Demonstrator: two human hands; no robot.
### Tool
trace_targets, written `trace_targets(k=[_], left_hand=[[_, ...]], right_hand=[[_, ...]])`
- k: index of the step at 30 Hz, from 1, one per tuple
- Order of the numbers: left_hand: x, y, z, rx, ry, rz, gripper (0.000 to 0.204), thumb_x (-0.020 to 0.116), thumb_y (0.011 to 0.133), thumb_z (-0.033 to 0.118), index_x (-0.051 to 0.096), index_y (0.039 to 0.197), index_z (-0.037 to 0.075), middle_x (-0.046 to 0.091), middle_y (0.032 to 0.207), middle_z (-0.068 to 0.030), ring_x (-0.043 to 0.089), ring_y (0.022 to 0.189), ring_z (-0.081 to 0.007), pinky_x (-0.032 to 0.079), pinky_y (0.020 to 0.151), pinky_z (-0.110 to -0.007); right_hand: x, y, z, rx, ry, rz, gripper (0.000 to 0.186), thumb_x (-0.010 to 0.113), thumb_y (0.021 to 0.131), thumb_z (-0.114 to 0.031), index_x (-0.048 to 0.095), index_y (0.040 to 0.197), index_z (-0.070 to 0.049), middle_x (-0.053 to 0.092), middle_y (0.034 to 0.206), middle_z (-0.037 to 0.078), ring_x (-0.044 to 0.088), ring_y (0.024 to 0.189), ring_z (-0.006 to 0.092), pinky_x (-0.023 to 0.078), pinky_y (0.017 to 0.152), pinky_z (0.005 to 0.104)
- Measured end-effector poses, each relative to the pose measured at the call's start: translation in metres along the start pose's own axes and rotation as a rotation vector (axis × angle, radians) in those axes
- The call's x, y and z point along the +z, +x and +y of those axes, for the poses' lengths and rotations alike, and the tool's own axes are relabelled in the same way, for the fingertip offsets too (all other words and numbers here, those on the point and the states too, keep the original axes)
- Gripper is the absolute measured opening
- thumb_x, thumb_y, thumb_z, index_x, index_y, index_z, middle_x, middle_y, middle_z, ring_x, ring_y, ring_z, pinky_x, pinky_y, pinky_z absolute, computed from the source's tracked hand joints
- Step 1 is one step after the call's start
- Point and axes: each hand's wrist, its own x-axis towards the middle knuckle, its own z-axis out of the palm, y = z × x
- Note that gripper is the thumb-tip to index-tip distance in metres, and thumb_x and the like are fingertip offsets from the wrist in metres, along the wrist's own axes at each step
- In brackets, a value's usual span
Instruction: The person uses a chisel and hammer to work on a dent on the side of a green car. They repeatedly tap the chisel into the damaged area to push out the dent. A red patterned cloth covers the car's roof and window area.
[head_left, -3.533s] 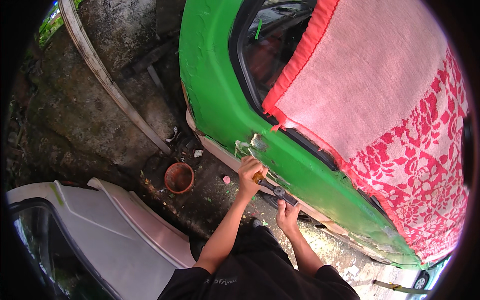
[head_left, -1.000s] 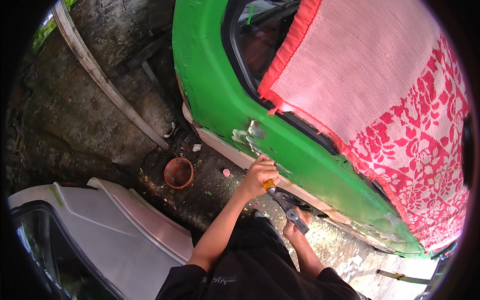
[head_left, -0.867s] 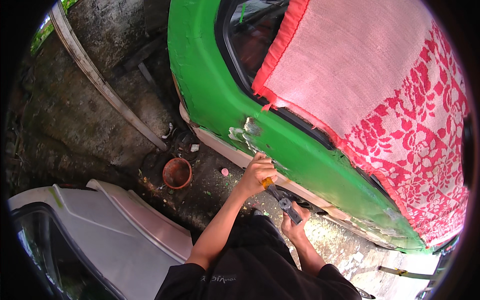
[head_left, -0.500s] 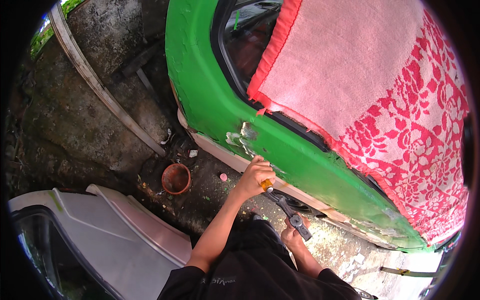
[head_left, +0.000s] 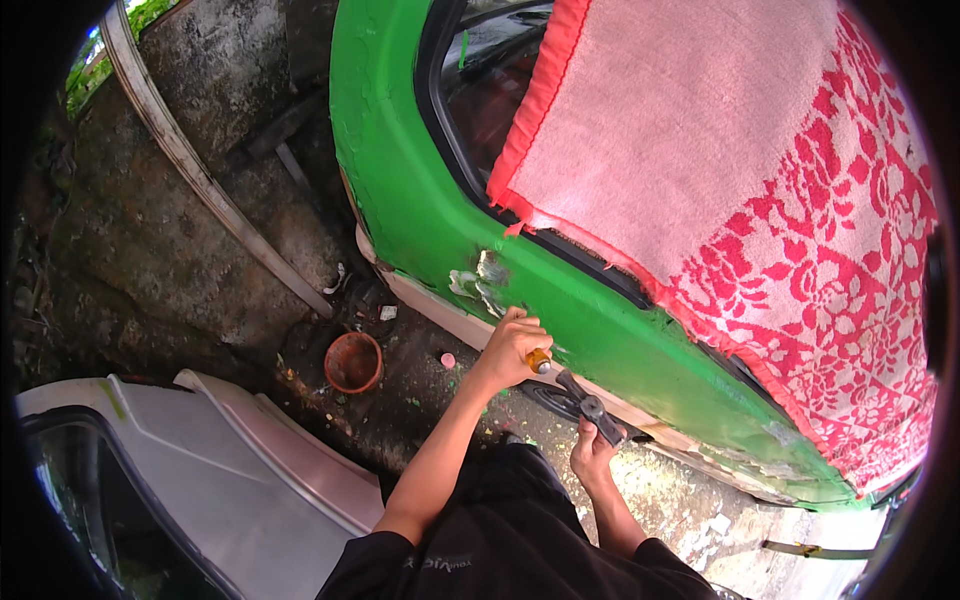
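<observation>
An amber-handled hand tool (head_left: 538, 357) with a metal butt is clamped in the left hand (head_left: 515, 345), low against the bright green painted car body (head_left: 400, 190); its working end is hidden by the fist, so whether the metal is touched by it cannot be told. A dark steel hammer (head_left: 595, 411) is gripped in the right hand (head_left: 592, 457), its handle mostly concealed beneath the head, one end of which is held just short of the butt. Just beyond the left fist, the green coating is broken at a ragged grey patch (head_left: 492, 270) with whitish flaked edges, and more peeled paint (head_left: 762, 466) is seen farther along the lower side. Only these small areas appear to be stripped; the broad green surface around them is left coated, so the work is judged to be at an early stage. Pale flakes (head_left: 675, 505) are scattered on the ground beside the car. The roof side is covered by a pink and red floral towel (head_left: 680, 130), and an orange-brown round pot (head_left: 353, 362) is set on the dark ground near a small pink disc (head_left: 447, 360).
</observation>
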Motion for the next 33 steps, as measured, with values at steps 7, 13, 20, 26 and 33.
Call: trace_targets(k=[7, 13, 20, 26, 33], left_hand=[[0.009, 0.0, 0.002, -0.001, 0.028, -0.034, 0.019, 0.075, 0.064, 0.009, 0.056, 0.063, 0.006, 0.055, 0.06, -0.0053, 0.054, 0.068, -0.023, 0.037, 0.082, -0.037], [0.009, 0.005, 0.0, -0.03, 0.033, -0.008, 0.018, 0.074, 0.064, 0.008, 0.056, 0.063, 0.006, 0.054, 0.06, -0.0063, 0.054, 0.069, -0.0243, 0.037, 0.081, -0.037], [0.012, 0.012, 0.0, -0.053, 0.067, -0.013, 0.017, 0.072, 0.064, 0.007, 0.055, 0.064, 0.006, 0.053, 0.061, -0.0069, 0.055, 0.068, -0.0248, 0.037, 0.08, -0.038], [0.017, 0.011, 0.002, -0.047, 0.043, 0.052, 0.019, 0.073, 0.063, 0.008, 0.054, 0.063, 0.006, 0.052, 0.06, -0.0076, 0.054, 0.068, -0.0247, 0.037, 0.079, -0.037], [0.012, 0.012, 0.008, -0.075, 0.065, 0.064, 0.022, 0.072, 0.065, 0.002, 0.051, 0.061, 0.004, 0.049, 0.058, -0.0077, 0.051, 0.062, -0.0245, 0.039, 0.076, -0.037]], right_hand=[[0.006, 0.024, -0.025, -0.079, -0.113, 0.085, 0.036, 0.057, 0.097, -0.03, 0.057, 0.074, -0.002, 0.041, 0.054, 0.01, 0.043, 0.046, 0.0205, 0.036, 0.047, 0.0345], [0.004, 0.025, -0.007, -0.142, -0.045, 0.101, 0.033, 0.058, 0.098, -0.026, 0.056, 0.076, -0.002, 0.046, 0.057, 0.009, 0.045, 0.048, 0.0196, 0.037, 0.049, 0.0328], [-0.009, 0.025, 0.004, -0.059, -0.013, 0.091, 0.036, 0.054, 0.099, -0.029, 0.056, 0.075, -0.002, 0.046, 0.057, 0.005, 0.044, 0.05, 0.0163, 0.035, 0.05, 0.0324], [-0.009, 0.037, -0.016, -0.107, 0.304, 0.228, 0.049, 0.047, 0.106, -0.042, 0.049, 0.074, -0.005, 0.043, 0.062, 0.0, 0.036, 0.053, 0.0105, 0.027, 0.049, 0.026], [-0.023, 0.034, 0.013, -0.007, -0.208, -0.012, 0.034, 0.051, 0.103, -0.031, 0.067, 0.096, -0.002, 0.057, 0.07, 0.01, 0.058, 0.072, 0.0306, 0.044, 0.073, 0.0443]])
